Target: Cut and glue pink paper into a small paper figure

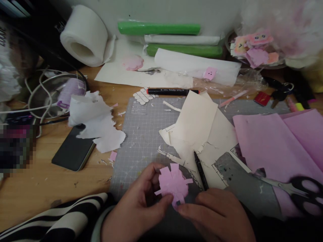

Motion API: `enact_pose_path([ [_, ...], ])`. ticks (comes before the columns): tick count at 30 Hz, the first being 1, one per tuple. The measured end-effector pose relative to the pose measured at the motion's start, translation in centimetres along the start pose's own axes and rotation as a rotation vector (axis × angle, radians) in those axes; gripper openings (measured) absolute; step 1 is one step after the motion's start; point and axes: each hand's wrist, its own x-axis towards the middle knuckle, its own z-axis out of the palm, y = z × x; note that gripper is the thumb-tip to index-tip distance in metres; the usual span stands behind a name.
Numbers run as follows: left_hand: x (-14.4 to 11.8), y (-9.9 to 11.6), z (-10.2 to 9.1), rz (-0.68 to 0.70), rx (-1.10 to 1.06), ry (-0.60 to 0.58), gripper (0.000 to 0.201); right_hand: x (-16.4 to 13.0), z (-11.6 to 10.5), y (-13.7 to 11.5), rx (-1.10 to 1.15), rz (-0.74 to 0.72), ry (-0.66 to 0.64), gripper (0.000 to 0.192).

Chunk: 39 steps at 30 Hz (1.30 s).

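Observation:
A small pink paper cutout (173, 184) with fringed, snipped edges is held over the near edge of the grey cutting mat (143, 134). My left hand (136, 205) pinches its lower left side between thumb and fingers. My right hand (217, 213) pinches its lower right edge and also has a black pen (200, 169) sticking up from between its fingers. A black-and-white striped sleeve (58, 218) covers my left forearm.
Black-handled scissors (297, 191) lie on pink paper sheets (277, 144) at right. Cream paper scraps (199, 131) sit mid-mat, a black marker (171, 91) behind them. A phone (73, 151) under torn white paper (96, 124) lies left. A white tape roll (84, 35) and green rolls (158, 28) line the back.

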Motion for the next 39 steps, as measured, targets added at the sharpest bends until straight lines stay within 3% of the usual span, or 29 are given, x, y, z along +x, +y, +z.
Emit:
enact_pose_path([
  [14,0.1,0.8,0.1,-0.012,-0.014,-0.038,0.029,0.9,-0.6,-0.6,0.142,0.093,0.08,0.029],
  [20,-0.1,0.9,0.4,-0.1,0.105,-0.048,0.034,0.3,-0.6,0.2,0.261,0.221,0.115,0.017],
  [30,-0.5,0.6,0.0,-0.122,0.443,-0.134,0.025,0.7,-0.8,0.6,0.251,0.203,0.069,0.014],
  [39,-0.4,0.9,0.1,-0.173,0.377,-0.12,0.021,1.7,-1.3,0.3,0.206,0.241,0.012,0.011],
])
